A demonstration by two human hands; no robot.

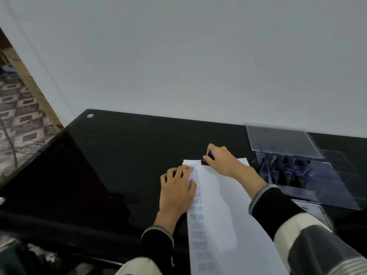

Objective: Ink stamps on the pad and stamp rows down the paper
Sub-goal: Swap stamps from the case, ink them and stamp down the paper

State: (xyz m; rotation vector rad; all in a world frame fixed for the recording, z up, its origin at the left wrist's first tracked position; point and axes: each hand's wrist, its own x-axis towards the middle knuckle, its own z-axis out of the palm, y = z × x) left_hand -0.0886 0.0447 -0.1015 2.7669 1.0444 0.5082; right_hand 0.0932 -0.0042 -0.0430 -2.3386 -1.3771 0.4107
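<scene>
Your right hand [220, 159] pinches the stamp [206, 160] at the paper [222, 211] far edge; the free column runs toward you. Left hand [176, 187] flat, pinning the sheet.

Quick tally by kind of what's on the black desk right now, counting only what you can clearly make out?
White paper sheet with blue stamped rows: 1
Small black stamp held by the right hand at the sheet's top edge: 1
Clear plastic box of stamps, lid open: 1
Left hand pressing on the sheet: 1
Total: 3 objects, 2 hands. Stamps inside the box are too blurred to count.
</scene>
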